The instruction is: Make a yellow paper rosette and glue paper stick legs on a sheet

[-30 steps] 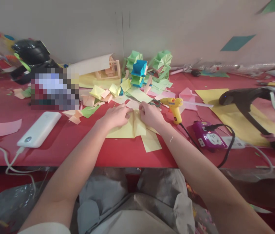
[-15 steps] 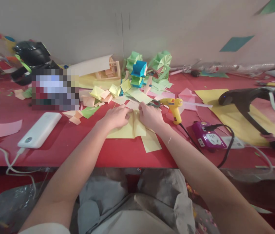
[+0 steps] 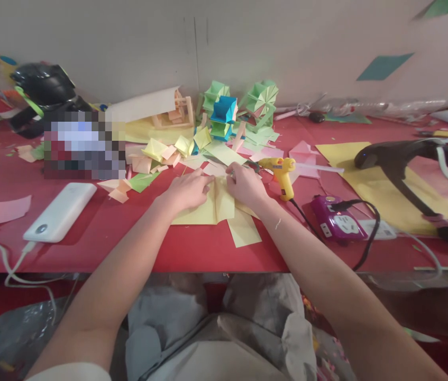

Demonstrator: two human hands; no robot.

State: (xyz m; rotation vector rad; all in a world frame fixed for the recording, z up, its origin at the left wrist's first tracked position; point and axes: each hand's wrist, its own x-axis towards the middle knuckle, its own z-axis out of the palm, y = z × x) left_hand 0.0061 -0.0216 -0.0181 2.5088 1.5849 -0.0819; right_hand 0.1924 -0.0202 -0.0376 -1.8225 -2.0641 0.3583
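Both grips, left hand (image 3: 187,190) and right hand (image 3: 245,185), pressed on yellow paper (image 3: 211,209) beneath them.

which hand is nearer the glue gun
Right. The right hand rests on the yellow paper just left of the glue gun, apart from it. The left hand presses the same paper farther left, beyond the right hand.

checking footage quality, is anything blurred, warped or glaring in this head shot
Head view: a pixelated block hides something at back left; table edge and far corners look bowed by the wide lens; light is soft and even, with no harsh glare; the hands on yellow paper are fairly sharp.
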